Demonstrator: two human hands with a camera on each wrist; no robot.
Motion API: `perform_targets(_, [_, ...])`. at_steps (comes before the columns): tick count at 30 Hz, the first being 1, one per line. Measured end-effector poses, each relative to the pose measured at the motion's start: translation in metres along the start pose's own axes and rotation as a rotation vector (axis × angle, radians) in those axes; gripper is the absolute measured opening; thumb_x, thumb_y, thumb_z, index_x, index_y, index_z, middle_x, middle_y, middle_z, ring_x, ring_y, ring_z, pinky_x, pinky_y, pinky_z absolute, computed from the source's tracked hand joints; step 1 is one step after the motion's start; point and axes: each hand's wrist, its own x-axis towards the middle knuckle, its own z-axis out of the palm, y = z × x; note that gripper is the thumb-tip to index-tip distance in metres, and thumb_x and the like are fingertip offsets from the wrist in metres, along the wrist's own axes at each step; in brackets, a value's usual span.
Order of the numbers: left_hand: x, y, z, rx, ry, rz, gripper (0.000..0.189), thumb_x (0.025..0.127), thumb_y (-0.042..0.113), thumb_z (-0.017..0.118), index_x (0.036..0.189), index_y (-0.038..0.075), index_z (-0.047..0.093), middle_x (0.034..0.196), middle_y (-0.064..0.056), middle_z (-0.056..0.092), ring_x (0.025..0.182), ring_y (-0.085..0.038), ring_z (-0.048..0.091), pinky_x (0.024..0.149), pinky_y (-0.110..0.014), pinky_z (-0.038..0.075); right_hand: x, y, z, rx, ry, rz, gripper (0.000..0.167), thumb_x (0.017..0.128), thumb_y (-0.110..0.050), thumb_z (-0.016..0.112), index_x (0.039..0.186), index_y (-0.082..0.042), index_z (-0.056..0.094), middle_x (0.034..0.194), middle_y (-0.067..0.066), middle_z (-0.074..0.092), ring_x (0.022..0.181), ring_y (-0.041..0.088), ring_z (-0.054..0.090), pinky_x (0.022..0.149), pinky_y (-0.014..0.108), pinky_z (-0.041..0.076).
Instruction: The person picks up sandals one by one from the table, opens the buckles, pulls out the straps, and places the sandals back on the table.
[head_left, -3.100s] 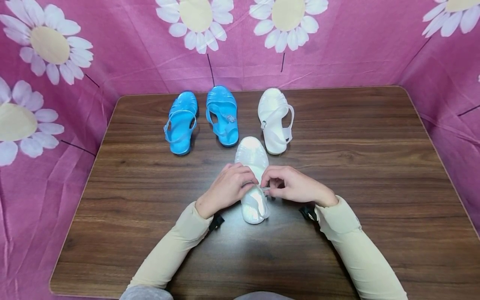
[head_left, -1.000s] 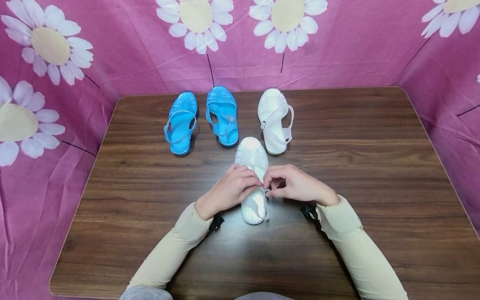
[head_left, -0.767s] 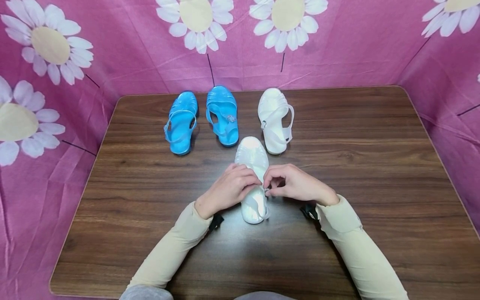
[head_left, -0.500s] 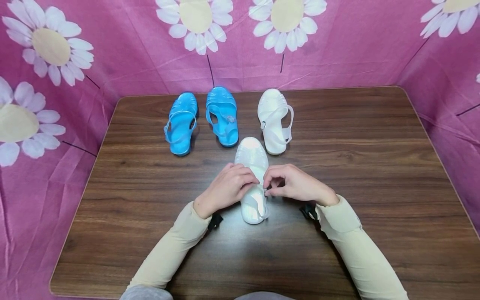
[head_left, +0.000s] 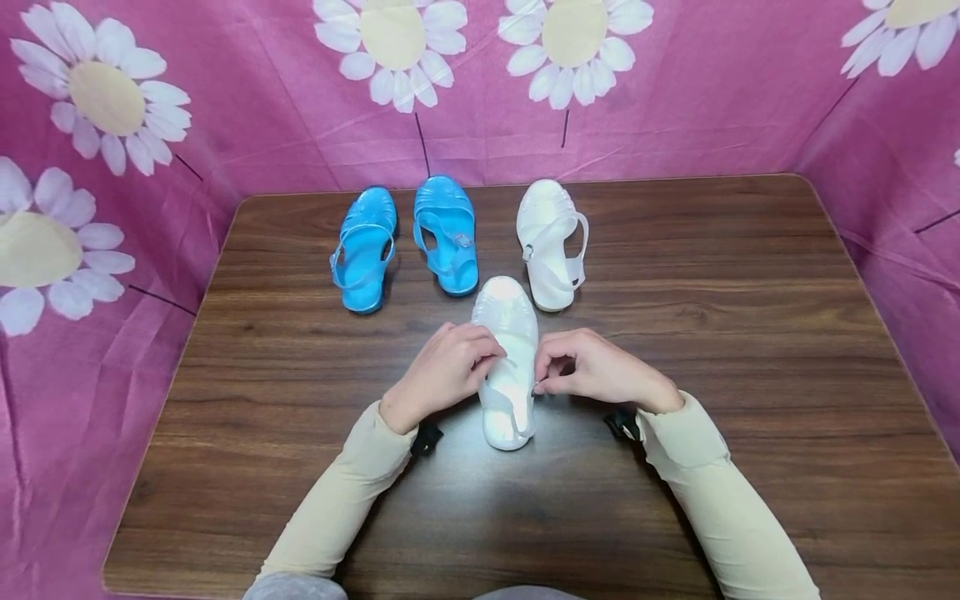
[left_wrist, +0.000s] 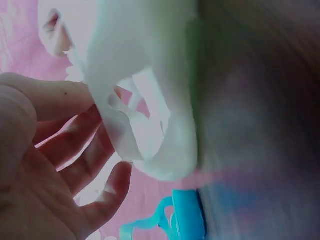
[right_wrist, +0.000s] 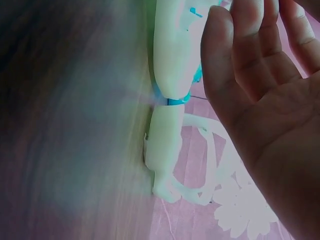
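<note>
A white jelly sandal (head_left: 504, 308) lies toe away from me near the middle of the table, in front of my body. My left hand (head_left: 447, 364) pinches its strap over the left side, thumb and fingertips together; the left wrist view shows the fingers at the white strap (left_wrist: 117, 125). At the sandal's right side my right hand (head_left: 600, 371) pinches the small buckle end, with thumb and forefinger curled together. Most of the buckle is hidden by those fingertips. The right wrist view shows the right thumb (right_wrist: 217, 50) beside the sandal's pale side (right_wrist: 172, 55).
A second white sandal (head_left: 553, 279) stands just behind, to the right. Two blue sandals, one at the left (head_left: 363, 258) and another beside it (head_left: 444, 196), stand at the back. The brown wooden table (head_left: 750, 333) meets a pink daisy-patterned cloth (head_left: 690, 108).
My left hand has drawn back leftward from the buckle, widening the gap between the hands. My right hand has shifted slightly right. The heel strap now bulges less to the right.
</note>
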Motion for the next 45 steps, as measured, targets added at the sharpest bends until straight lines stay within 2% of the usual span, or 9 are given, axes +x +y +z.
perform_targets(8, [0.0011, 0.0002, -0.0004, -0.053, -0.011, -0.001, 0.011, 0.092, 0.017, 0.066, 0.098, 0.017, 0.075, 0.098, 0.005, 0.07, 0.098, -0.014, 0.06, 0.08, -0.032, 0.044, -0.0007, 0.002, 0.0005, -0.005, 0.008, 0.006, 0.014, 0.082, -0.016, 0.077, 0.08, -0.022, 0.065, 0.079, -0.01, 0.06, 0.067, 0.004, 0.057, 0.061, 0.022, 0.049])
perform_targets(16, [-0.0005, -0.0013, 0.0016, -0.096, 0.004, 0.017, 0.01, 0.09, 0.015, 0.067, 0.097, 0.016, 0.074, 0.099, 0.004, 0.068, 0.1, -0.015, 0.057, 0.083, -0.034, 0.043, -0.0005, 0.0009, 0.0017, 0.005, 0.001, 0.01, 0.009, 0.084, -0.017, 0.076, 0.081, -0.019, 0.067, 0.08, -0.006, 0.062, 0.068, 0.007, 0.057, 0.062, 0.022, 0.049])
perform_targets(26, [-0.0002, -0.0009, 0.0051, -0.118, -0.103, 0.063, 0.014, 0.093, 0.022, 0.064, 0.103, 0.016, 0.072, 0.11, 0.003, 0.066, 0.109, -0.017, 0.054, 0.092, -0.041, 0.04, -0.0012, 0.0019, -0.0014, -0.044, 0.03, 0.051, 0.009, 0.085, -0.015, 0.075, 0.089, -0.019, 0.068, 0.08, -0.009, 0.06, 0.071, 0.007, 0.056, 0.065, 0.022, 0.048])
perform_targets(31, [-0.0006, -0.0007, 0.006, -0.135, -0.107, 0.076, 0.015, 0.093, 0.023, 0.064, 0.102, 0.015, 0.073, 0.114, 0.001, 0.066, 0.111, -0.017, 0.054, 0.093, -0.042, 0.04, -0.0007, 0.0023, -0.0025, -0.052, 0.039, 0.038, 0.004, 0.087, -0.016, 0.072, 0.088, -0.014, 0.068, 0.078, -0.01, 0.058, 0.071, 0.005, 0.054, 0.067, 0.022, 0.048])
perform_targets(34, [-0.0012, -0.0007, 0.0065, -0.136, -0.115, 0.079, 0.015, 0.093, 0.023, 0.064, 0.103, 0.015, 0.072, 0.117, 0.001, 0.066, 0.114, -0.017, 0.054, 0.094, -0.041, 0.039, -0.0005, 0.0024, -0.0028, -0.053, 0.04, 0.047, 0.007, 0.088, -0.018, 0.071, 0.089, -0.012, 0.068, 0.076, -0.01, 0.057, 0.071, 0.005, 0.053, 0.068, 0.022, 0.049])
perform_targets(37, [-0.0013, -0.0006, 0.0065, -0.14, -0.134, 0.08, 0.016, 0.093, 0.024, 0.064, 0.105, 0.015, 0.072, 0.121, 0.001, 0.064, 0.117, -0.017, 0.054, 0.094, -0.041, 0.039, -0.0006, 0.0024, -0.0026, -0.058, 0.046, 0.081, 0.006, 0.088, -0.017, 0.071, 0.09, -0.011, 0.069, 0.076, -0.009, 0.058, 0.07, 0.006, 0.053, 0.065, 0.022, 0.048])
perform_targets(45, [-0.0017, -0.0004, 0.0057, -0.147, -0.156, 0.086, 0.018, 0.094, 0.025, 0.063, 0.106, 0.015, 0.071, 0.129, -0.001, 0.062, 0.125, -0.018, 0.052, 0.098, -0.041, 0.039, -0.0001, 0.005, -0.0036, -0.11, 0.109, 0.25, 0.005, 0.088, -0.02, 0.071, 0.09, -0.015, 0.069, 0.076, -0.006, 0.063, 0.07, 0.007, 0.057, 0.064, 0.022, 0.047])
